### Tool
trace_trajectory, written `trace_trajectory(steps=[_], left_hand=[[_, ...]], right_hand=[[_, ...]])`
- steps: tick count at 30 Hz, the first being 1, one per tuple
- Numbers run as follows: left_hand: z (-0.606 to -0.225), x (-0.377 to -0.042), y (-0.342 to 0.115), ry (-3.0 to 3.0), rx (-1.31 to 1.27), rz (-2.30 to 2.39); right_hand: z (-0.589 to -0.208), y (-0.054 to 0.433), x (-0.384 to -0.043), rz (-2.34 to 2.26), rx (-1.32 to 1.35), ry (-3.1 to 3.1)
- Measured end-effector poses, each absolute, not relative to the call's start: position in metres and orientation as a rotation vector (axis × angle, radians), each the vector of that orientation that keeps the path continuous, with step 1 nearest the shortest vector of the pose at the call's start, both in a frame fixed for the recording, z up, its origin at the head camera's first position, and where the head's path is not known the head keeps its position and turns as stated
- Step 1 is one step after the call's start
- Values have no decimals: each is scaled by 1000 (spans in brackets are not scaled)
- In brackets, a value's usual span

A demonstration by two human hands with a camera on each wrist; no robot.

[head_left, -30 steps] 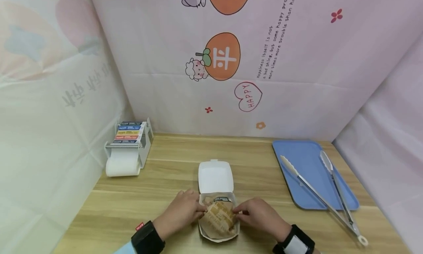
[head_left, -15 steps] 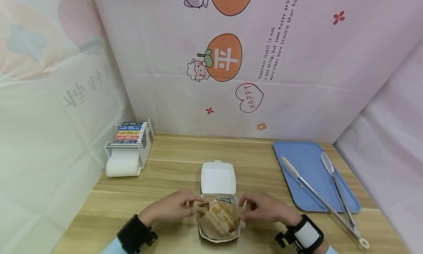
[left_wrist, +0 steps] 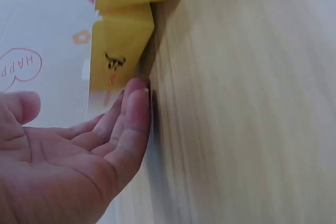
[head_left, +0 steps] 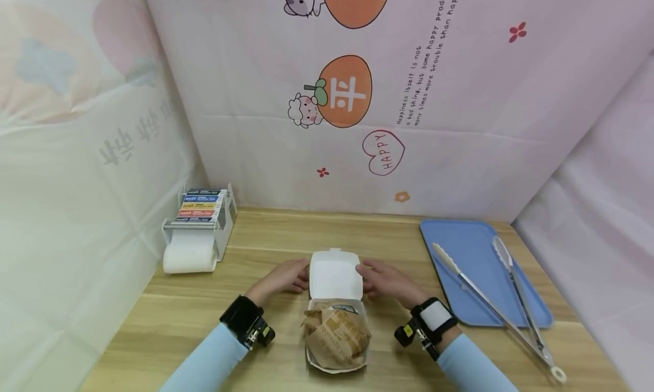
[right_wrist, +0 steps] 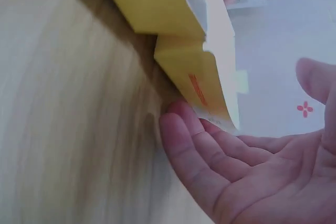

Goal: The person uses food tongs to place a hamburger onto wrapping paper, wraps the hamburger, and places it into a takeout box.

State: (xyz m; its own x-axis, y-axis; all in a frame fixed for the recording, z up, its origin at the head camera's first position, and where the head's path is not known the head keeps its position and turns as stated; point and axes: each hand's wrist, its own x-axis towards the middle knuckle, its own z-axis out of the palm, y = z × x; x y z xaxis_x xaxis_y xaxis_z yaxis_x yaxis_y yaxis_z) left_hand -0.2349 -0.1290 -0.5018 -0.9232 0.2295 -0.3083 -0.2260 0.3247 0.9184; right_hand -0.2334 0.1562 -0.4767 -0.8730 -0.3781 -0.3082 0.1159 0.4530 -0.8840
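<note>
A burger box (head_left: 335, 275), white inside and yellow outside, lies open on the wooden table with its lid leaning back. In its base sits a burger in brown printed paper (head_left: 337, 338), the paper bulging above the rim. At the lid's left side is my left hand (head_left: 283, 278), its fingers loosely bent and the thumb apart. My right hand (head_left: 385, 281) mirrors it on the right, fingers extended at the lid's side. Both wrist views show fingertips right at the lid's yellow outer wall (left_wrist: 118, 48), palms holding nothing. Part of the right hand's fingers is behind the lid.
To the right, long metal tongs (head_left: 480, 290) lie across a blue tray (head_left: 472, 236), their handle end reaching onto the table. A label dispenser (head_left: 201, 227) with a white roll stands at the back left. Printed cloth walls (head_left: 245, 154) enclose the table.
Both hands have let go of the wrapped burger's sides and moved forward, away from the body, to either side of the open lid. The box has stayed nearly in place.
</note>
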Motion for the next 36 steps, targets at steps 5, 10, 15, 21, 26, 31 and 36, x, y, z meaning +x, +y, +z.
trace_trajectory(steps=[5, 10, 15, 21, 26, 31, 36], left_hand=[[-499, -235, -118, 2214, 23, 1681], [-485, -223, -121, 2304, 128, 1703], [-463, -191, -129, 2542, 363, 1544], [-459, -148, -135, 2684, 488, 1276], [-464, -125, -133, 2599, 520, 1256], [-471, -117, -132, 2565, 530, 1330], [-479, -109, -131, 2529, 560, 1422]], right_hand=[[-480, 147, -234, -1491, -168, 2248], [-472, 151, -224, -1539, -224, 2313], [-462, 157, -203, -1499, -362, 2390], [-459, 162, -172, -1442, -455, 2395], [-466, 169, -153, -1467, -429, 2333], [-474, 167, -140, -1492, -495, 2337], [-481, 163, -132, -1475, -535, 2370]])
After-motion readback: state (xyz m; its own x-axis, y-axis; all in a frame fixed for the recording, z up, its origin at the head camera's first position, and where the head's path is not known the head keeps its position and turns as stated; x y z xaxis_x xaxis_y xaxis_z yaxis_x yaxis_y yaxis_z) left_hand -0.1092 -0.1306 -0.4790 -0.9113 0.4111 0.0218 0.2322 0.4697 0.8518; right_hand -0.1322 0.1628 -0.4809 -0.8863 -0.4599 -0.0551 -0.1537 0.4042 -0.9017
